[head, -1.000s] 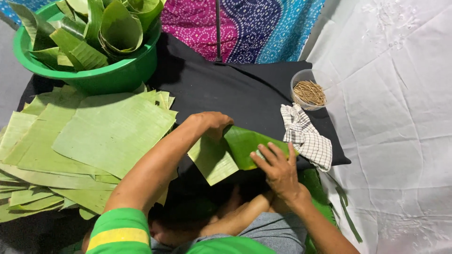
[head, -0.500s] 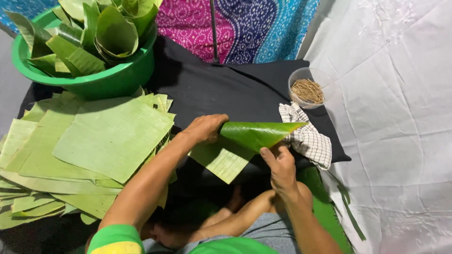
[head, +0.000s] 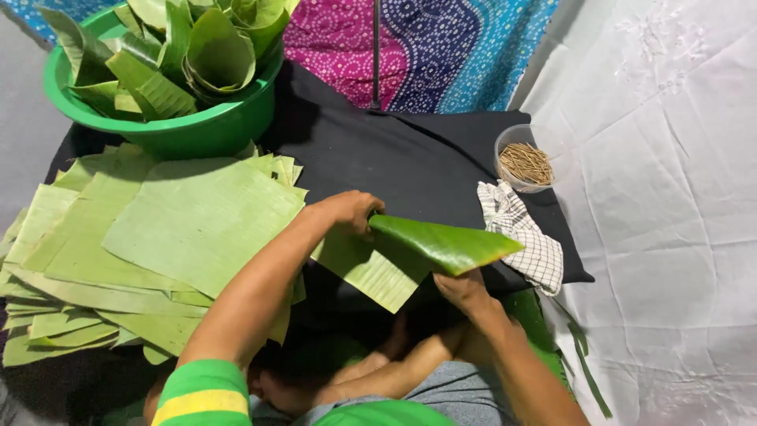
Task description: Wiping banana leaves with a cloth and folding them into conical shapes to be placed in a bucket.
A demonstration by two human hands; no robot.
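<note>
Close to me, my right hand (head: 465, 290) pinches the bottom edge of the banana leaf piece (head: 418, 256) and my left hand (head: 347, 213) pinches its top corner, both grips closed on it, just above the black cloth (head: 410, 158). I think the leaf could split if I fold too hard. Farther off are the leaf stack (head: 150, 237), stick bowl (head: 527, 158) and green tub (head: 173, 130).

Single head-worn view, close, steeply downward over lap and black cloth (head: 410, 158).
</note>
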